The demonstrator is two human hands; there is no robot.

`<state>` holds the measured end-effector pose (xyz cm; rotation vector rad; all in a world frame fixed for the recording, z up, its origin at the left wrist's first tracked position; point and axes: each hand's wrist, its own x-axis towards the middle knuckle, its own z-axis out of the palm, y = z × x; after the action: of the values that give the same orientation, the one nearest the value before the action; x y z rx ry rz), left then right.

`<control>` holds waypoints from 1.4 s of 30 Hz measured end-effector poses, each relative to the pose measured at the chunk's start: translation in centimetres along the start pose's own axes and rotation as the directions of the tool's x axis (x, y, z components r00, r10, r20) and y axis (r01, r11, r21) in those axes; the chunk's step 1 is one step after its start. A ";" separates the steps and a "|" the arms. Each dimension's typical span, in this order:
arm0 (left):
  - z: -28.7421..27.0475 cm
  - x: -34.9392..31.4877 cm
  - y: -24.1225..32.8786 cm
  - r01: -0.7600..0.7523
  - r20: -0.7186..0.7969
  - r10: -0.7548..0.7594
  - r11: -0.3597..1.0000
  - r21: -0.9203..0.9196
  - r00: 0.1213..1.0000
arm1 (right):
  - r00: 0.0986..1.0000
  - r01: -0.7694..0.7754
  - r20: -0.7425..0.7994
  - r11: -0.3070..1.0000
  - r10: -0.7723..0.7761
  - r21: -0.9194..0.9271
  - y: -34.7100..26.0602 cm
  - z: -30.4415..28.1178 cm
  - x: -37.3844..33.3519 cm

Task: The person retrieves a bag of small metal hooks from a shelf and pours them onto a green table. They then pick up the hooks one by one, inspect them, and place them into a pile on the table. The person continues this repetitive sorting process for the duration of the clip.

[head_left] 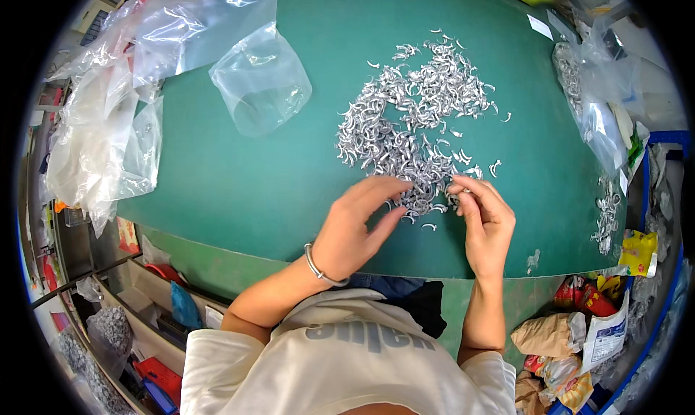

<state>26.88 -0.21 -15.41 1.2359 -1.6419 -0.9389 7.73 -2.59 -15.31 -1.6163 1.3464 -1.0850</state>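
Note:
A wide pile of small curved silver metal pieces (416, 114) lies on the green table (239, 183). My left hand (356, 225), with a silver bangle on its wrist, rests at the near edge of the pile, fingers stretched onto the pieces. My right hand (483, 219) is beside it, fingertips pinched on a few of the metal pieces at the pile's near right edge. Whether the left hand grips any piece is hidden by its fingers.
A clear plastic bag (259, 82) lies open left of the pile. More crumpled clear bags (108, 125) are heaped at the table's left edge. Bags with metal parts (590, 103) sit at the right edge. Snack packets and sacks (579, 335) crowd the floor at the right.

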 end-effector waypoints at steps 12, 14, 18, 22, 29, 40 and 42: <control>0.8 -2.3 -0.5 0.386 0.341 -0.218 0.723 -0.573 0.915 | 0.980 0.076 0.182 0.997 -0.079 0.024 -3.1 2.4 -3.6; 0.5 -2.7 -1.0 0.387 0.340 -0.217 0.709 -0.590 0.915 | 0.957 0.164 0.250 0.986 -0.148 -0.044 -2.7 2.4 -3.8; 0.5 -3.0 -1.7 0.401 0.320 -0.244 0.618 -0.676 0.916 | 0.952 0.185 0.263 0.980 -0.159 -0.077 -2.9 3.2 -3.5; -0.1 -2.9 -1.7 0.419 0.257 -0.384 0.435 -0.797 0.887 | 0.952 -0.116 0.298 0.983 0.069 0.142 -2.4 2.1 -0.7; 0.0 -2.5 -2.7 0.383 0.169 -0.452 0.438 -0.813 0.876 | 0.946 0.315 0.210 0.855 -0.247 -0.412 -0.8 5.0 7.1; -0.5 -2.5 -1.5 0.317 0.145 -0.412 0.389 -0.865 0.899 | 0.977 0.066 0.211 0.988 -0.035 -0.141 -3.6 2.9 2.5; -0.3 -2.7 -1.1 0.298 0.147 -0.384 0.372 -0.879 0.912 | 0.964 0.075 0.256 0.997 -0.068 -0.016 -3.6 2.4 0.8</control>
<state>27.87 2.19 -16.85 0.7958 -0.5386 -1.6989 11.23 -2.75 -12.76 -1.7684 1.1431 -0.8680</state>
